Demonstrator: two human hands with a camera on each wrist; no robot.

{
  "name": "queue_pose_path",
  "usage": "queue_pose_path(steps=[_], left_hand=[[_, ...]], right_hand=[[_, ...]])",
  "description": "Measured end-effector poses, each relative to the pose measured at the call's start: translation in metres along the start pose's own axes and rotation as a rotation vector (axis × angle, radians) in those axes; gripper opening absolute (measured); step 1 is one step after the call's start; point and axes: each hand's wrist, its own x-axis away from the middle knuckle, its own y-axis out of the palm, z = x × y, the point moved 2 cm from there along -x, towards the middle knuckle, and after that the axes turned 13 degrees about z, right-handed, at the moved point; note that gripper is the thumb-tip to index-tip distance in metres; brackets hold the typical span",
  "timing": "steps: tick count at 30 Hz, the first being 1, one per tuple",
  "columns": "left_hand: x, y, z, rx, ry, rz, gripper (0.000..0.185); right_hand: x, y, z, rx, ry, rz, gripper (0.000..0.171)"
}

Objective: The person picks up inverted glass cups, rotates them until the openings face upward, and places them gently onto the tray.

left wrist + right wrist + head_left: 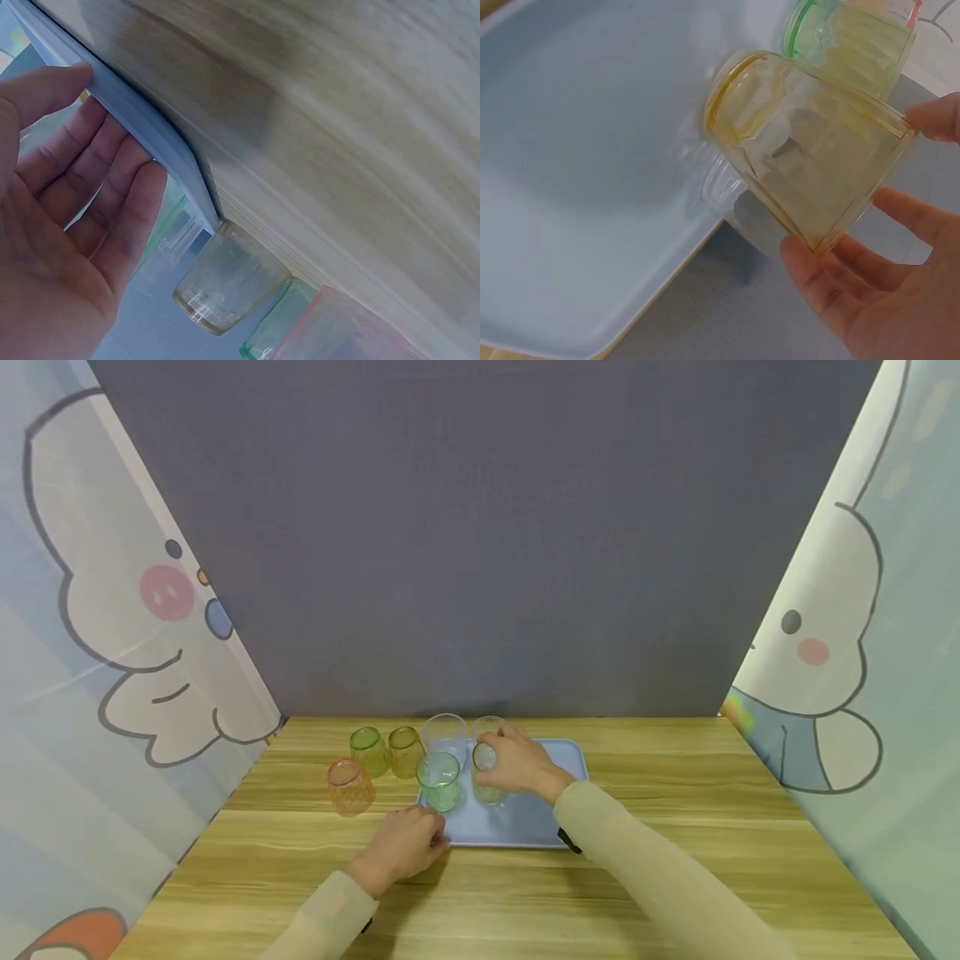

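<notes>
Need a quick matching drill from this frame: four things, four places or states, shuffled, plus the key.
Things:
1. pale yellow cup
2. orange cup
3. light green cup
4. left hand

Places or states:
A. on the bare table, left of the tray
B. fingers on the near edge of the blue tray
C. tilted, pinched by the right hand over the tray
D. upright on the tray, near its left edge

Pairs: 1-C, 2-A, 3-D, 4-B
</notes>
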Motion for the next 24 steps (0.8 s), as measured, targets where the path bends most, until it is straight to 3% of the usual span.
queue_pose_path(steps=[18,24], left_hand=[[0.002,-0.001,0.002,-0.013,0.014,0.006,0.034],[0.0,-0.01,-0.002,0.075,-0.011,0.017,0.025]], right_hand=[[-0.008,0.016,-0.01,0.077,-0.027,-0.004,0.068],[-0.007,0.016,-0.01,0.078,-0.028,0.008,0.064]])
